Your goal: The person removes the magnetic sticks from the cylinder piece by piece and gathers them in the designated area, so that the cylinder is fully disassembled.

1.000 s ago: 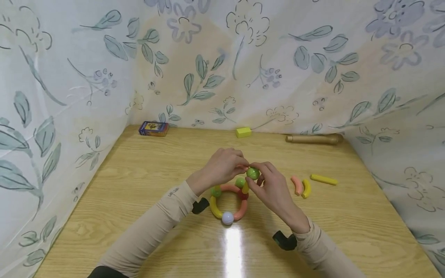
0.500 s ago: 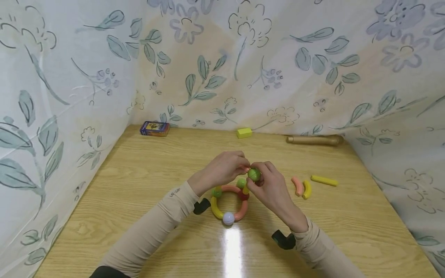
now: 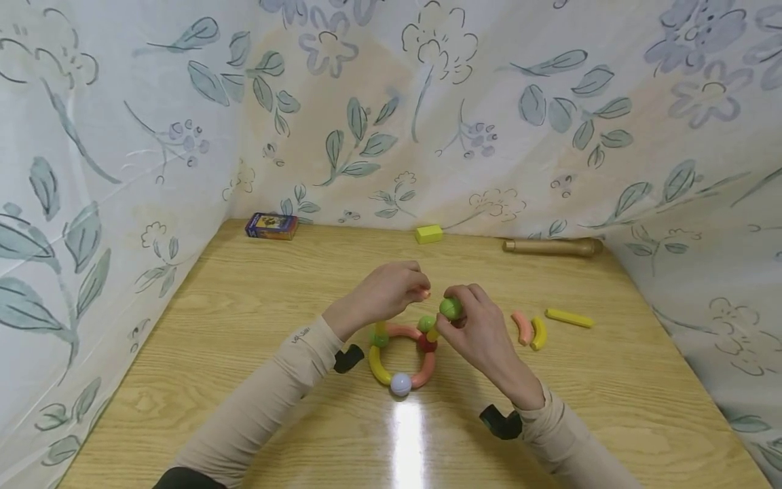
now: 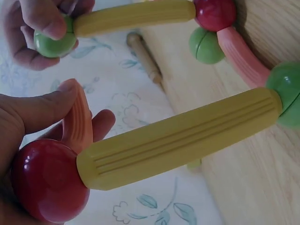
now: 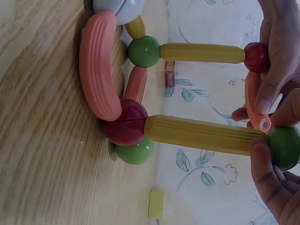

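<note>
Head view: stick-and-ball frame (image 3: 424,371) mid tabletop (image 3: 275,299), well inside side and far edges; print on box (image 3: 271,226) and lettering on left sleeve (image 3: 263,397) too small to read. Left wrist: left hand (image 4: 40,112) clamped on curved pink stick (image 4: 77,122). Right wrist: right hand (image 5: 276,187) clamped on green ball (image 5: 284,147); yellow sticks (image 5: 206,135) roughly parallel, long axes up from tabletop to hands.

Can count two hands (image 3: 386,291) (image 3: 482,336), three green balls (image 5: 144,51), two red balls (image 5: 125,124), one white ball (image 3: 400,384), three yellow sticks (image 4: 183,138), six curved pieces (image 5: 97,68) (two yellow), one yellow block (image 3: 429,234), one box (image 3: 271,226), one wooden stick (image 3: 552,247)
</note>
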A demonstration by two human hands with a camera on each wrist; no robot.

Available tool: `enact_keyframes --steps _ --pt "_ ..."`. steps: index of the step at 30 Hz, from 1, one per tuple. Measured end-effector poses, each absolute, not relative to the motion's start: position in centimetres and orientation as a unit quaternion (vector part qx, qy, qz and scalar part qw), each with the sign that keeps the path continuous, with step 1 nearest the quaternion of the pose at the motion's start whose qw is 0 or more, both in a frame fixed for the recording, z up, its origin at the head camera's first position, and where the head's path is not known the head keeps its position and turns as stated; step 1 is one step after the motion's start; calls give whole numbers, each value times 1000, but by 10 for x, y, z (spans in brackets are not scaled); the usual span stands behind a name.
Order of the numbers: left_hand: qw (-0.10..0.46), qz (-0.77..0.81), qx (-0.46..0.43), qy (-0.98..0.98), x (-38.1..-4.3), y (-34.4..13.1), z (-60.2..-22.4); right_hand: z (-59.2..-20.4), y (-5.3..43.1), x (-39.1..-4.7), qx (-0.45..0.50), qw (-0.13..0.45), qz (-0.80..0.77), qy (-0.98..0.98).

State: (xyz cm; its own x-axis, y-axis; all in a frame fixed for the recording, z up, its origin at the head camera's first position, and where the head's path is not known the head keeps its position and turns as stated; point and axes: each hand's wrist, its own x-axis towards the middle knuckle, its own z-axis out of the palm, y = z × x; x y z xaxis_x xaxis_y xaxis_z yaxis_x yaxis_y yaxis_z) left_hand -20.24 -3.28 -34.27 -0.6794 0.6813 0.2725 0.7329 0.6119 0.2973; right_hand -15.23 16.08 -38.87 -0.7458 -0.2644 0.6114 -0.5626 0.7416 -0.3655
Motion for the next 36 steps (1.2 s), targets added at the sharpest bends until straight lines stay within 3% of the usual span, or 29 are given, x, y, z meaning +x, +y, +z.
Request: enact_keyframes --steps 16,25,31,36 --pt "96 96 -378 -916 -194 -20 -344 -391 162 -151 225 262 282 -895" --pt "117 142 -386 -904 -190 -19 -348 -393 162 -150 222 254 281 -898" --pt "145 1 -362 -921 -186 -34 -337 -393 164 -151 216 230 302 -899" --pt "178 -272 -297 -898 -177 -66 -338 -390 172 -151 195 104 420 -880"
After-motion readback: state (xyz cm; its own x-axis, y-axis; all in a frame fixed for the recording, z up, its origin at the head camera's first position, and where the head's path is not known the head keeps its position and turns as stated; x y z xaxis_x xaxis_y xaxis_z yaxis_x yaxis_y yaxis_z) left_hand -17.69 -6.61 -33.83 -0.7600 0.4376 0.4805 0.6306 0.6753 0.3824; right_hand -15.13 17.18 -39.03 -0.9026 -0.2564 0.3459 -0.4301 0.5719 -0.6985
